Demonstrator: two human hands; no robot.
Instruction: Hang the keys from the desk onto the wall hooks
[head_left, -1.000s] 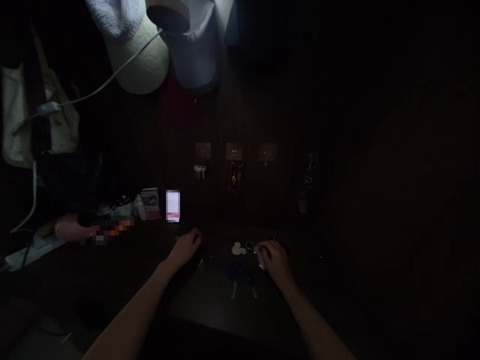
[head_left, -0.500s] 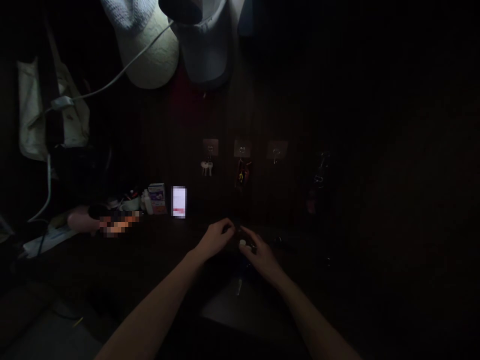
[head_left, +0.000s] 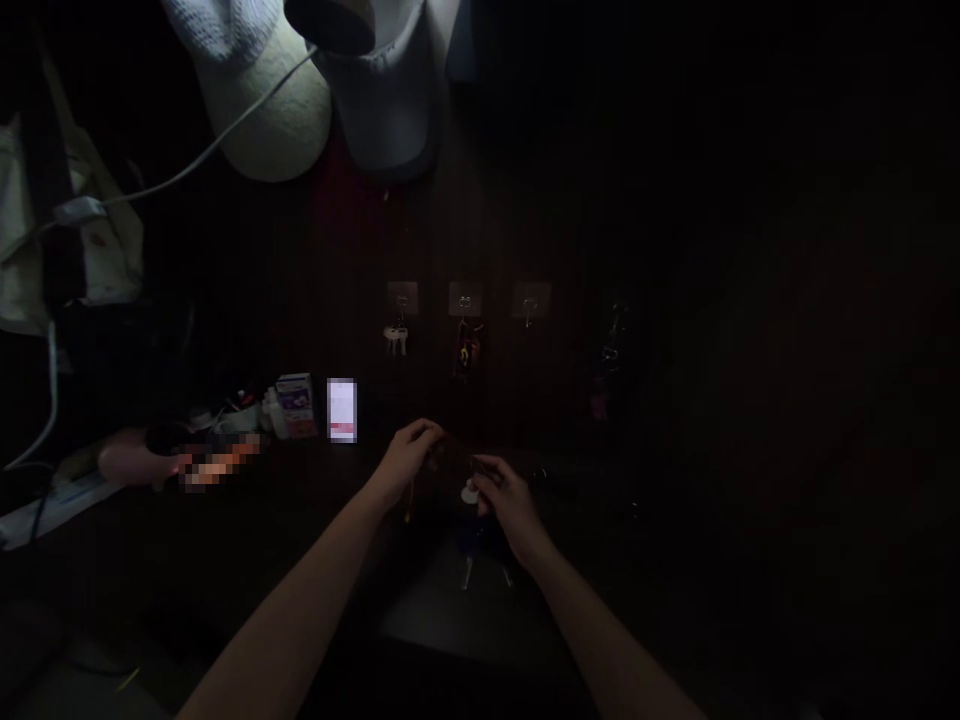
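Note:
It is very dark around my hands. My left hand (head_left: pixel 409 462) is closed in a pinch, and a thin yellowish cord (head_left: pixel 409 500) hangs down below its fingers. My right hand (head_left: pixel 508 505), a little to the right and apart from the left, is closed on a bunch of keys. A white round piece (head_left: pixel 469 493) shows at its fingertips. Below hang a dark blue part (head_left: pixel 472 538) and two metal key blades, one a long key (head_left: pixel 466 573). What lies between the two hands is too dark to make out.
Wall hooks hold a set of keys (head_left: pixel 396 338) and a dark keyring with a yellow mark (head_left: pixel 464 354); another hook (head_left: pixel 529 308) is to their right. Caps (head_left: pixel 277 125) hang above. A lit phone (head_left: pixel 342 410), a box (head_left: pixel 297 405) and a pink hair dryer (head_left: pixel 139 455) stand left.
My hands have moved apart, and the yellowish cord now shows under my left hand. More of the keys hangs below my right hand. The whole view has shifted slightly.

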